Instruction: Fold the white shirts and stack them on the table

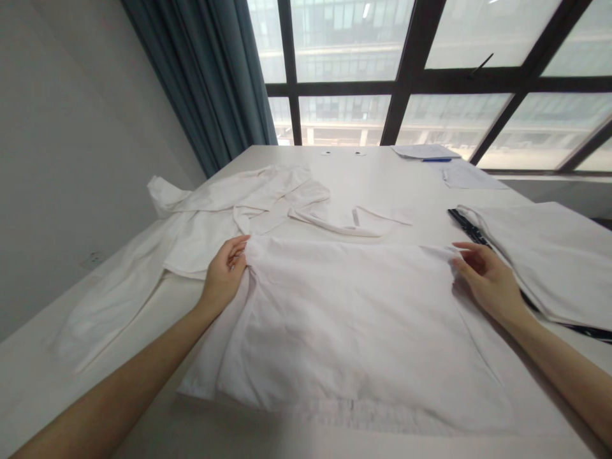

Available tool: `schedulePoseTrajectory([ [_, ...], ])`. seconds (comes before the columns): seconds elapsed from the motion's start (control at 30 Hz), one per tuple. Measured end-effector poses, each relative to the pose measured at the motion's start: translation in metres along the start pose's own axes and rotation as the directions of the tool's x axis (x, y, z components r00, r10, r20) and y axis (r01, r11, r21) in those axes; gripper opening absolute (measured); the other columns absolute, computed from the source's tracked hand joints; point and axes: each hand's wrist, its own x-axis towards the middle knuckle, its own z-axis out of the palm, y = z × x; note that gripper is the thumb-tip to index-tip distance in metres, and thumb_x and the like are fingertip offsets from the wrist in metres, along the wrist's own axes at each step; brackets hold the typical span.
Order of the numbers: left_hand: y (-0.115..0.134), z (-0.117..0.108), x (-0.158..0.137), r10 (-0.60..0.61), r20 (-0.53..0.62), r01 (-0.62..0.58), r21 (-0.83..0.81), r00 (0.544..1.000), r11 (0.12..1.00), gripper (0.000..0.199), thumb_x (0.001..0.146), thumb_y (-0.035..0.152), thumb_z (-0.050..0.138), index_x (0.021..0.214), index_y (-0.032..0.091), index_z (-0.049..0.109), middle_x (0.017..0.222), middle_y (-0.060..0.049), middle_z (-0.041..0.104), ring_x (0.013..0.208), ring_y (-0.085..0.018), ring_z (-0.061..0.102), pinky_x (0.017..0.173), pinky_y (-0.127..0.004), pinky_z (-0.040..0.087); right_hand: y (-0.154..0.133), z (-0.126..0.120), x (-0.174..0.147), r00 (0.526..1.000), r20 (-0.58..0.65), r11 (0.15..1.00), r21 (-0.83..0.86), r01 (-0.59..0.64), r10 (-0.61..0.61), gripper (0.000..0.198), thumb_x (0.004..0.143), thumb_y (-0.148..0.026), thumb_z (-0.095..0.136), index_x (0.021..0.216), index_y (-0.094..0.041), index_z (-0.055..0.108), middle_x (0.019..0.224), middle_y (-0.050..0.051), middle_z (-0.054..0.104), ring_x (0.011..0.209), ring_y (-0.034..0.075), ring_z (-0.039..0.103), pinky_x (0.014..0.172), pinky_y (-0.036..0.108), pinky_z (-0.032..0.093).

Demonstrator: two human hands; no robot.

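A white cloth garment (354, 319) is spread in front of me, its exact kind unclear, with its far edge stretched between my hands. My left hand (228, 266) pinches its far left corner, where the fabric gathers into folds. At the far right corner, my right hand (485, 277) has thumb and fingers closed on the edge. The near hem hangs toward me, slightly wrinkled. Just beyond the far edge lies a narrow white fabric strap (335, 226). A crumpled white garment with a long sleeve (191, 236) lies beyond my left hand.
A folded white cloth (559, 255) with a black patterned strip (468, 228) under it lies at the right. Papers (423, 152) and a blue pen (437, 160) are at the back of the white table (354, 175). A curtain (205, 70) hangs beside the windows.
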Motion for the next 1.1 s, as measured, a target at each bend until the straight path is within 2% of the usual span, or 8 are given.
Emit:
schedulePoseTrajectory([
  [0.17,-0.002,-0.001,0.002,-0.055,0.084,0.054,0.008,0.995,0.998,0.063,0.080,0.038,0.058,0.137,0.014,0.049,0.139,-0.016,0.055,0.129,-0.030,0.052,0.108,-0.047,0.041,0.010,0.001,0.002,0.998,0.065,0.997,0.081,-0.010,0.004,0.043,0.073,-0.043,0.065,0.113,-0.027,0.060,0.088,0.003,0.067,0.081,0.023,0.063,0.071,0.037,0.053],
  [0.3,-0.004,0.000,0.004,-0.058,0.093,0.058,-0.003,0.994,0.998,0.065,0.079,0.031,0.055,0.141,0.015,0.045,0.134,-0.015,0.059,0.126,-0.027,0.055,0.107,-0.045,0.043,0.014,0.002,0.005,0.997,0.075,0.994,0.111,-0.019,0.011,0.044,0.071,-0.036,0.064,0.114,-0.029,0.060,0.089,0.002,0.066,0.083,0.022,0.064,0.070,0.035,0.054],
  [0.4,-0.006,0.001,0.005,-0.037,0.061,0.031,0.098,0.997,0.995,0.065,0.077,0.028,0.053,0.140,0.015,0.048,0.130,-0.014,0.060,0.121,-0.026,0.057,0.102,-0.042,0.045,0.015,0.003,0.006,0.997,0.077,0.990,0.139,-0.034,0.023,0.045,0.067,-0.033,0.064,0.112,-0.029,0.059,0.093,0.003,0.066,0.082,0.021,0.063,0.065,0.032,0.053],
  [0.5,-0.004,0.000,0.006,-0.046,0.058,0.034,0.195,0.997,0.980,0.064,0.074,0.026,0.052,0.137,0.014,0.052,0.122,-0.012,0.063,0.107,-0.024,0.060,0.090,-0.037,0.051,0.016,0.002,0.009,0.993,0.100,0.987,0.142,-0.072,0.058,0.048,0.068,-0.036,0.065,0.114,-0.027,0.059,0.094,0.004,0.066,0.077,0.020,0.062,0.057,0.029,0.051],
  [0.67,0.005,-0.004,0.017,-0.102,0.063,0.083,0.256,0.993,0.963,0.048,0.077,0.034,0.054,0.120,0.017,0.064,0.110,-0.009,0.065,0.099,-0.024,0.060,0.082,-0.032,0.050,0.013,-0.001,0.018,0.982,0.177,0.997,-0.045,-0.064,0.072,0.045,0.078,-0.050,0.060,0.115,-0.024,0.065,0.091,0.006,0.067,0.067,0.017,0.058,0.053,0.028,0.046],
  [0.87,0.002,0.003,0.039,-0.159,0.063,0.154,0.077,0.985,0.985,0.057,0.072,0.041,0.062,0.122,0.015,0.060,0.089,-0.004,0.066,0.075,-0.018,0.062,0.070,-0.028,0.049,0.014,0.006,0.033,0.985,0.167,0.995,-0.093,-0.022,0.037,0.044,0.076,-0.051,0.063,0.109,-0.023,0.071,0.089,0.006,0.072,0.069,0.020,0.062,0.060,0.032,0.047],
  [1.0,-0.007,0.008,0.041,-0.166,0.045,0.169,-0.085,0.985,0.982,0.061,0.065,0.039,0.069,0.121,0.015,0.061,0.082,-0.003,0.066,0.076,-0.017,0.063,0.073,-0.028,0.049,0.021,0.010,0.033,0.996,0.082,0.992,-0.123,0.033,-0.023,0.038,0.077,-0.050,0.063,0.100,-0.022,0.074,0.079,0.004,0.071,0.069,0.022,0.062,0.062,0.034,0.046],
  [1.1,-0.011,0.009,0.038,-0.174,-0.001,0.173,-0.106,0.985,0.979,0.056,0.064,0.037,0.070,0.115,0.016,0.064,0.081,-0.002,0.065,0.075,-0.017,0.063,0.072,-0.029,0.050,0.023,0.010,0.031,0.996,0.063,0.985,-0.160,0.067,-0.057,0.041,0.077,-0.048,0.061,0.106,-0.022,0.073,0.079,0.004,0.070,0.061,0.019,0.059,0.056,0.033,0.044],
])
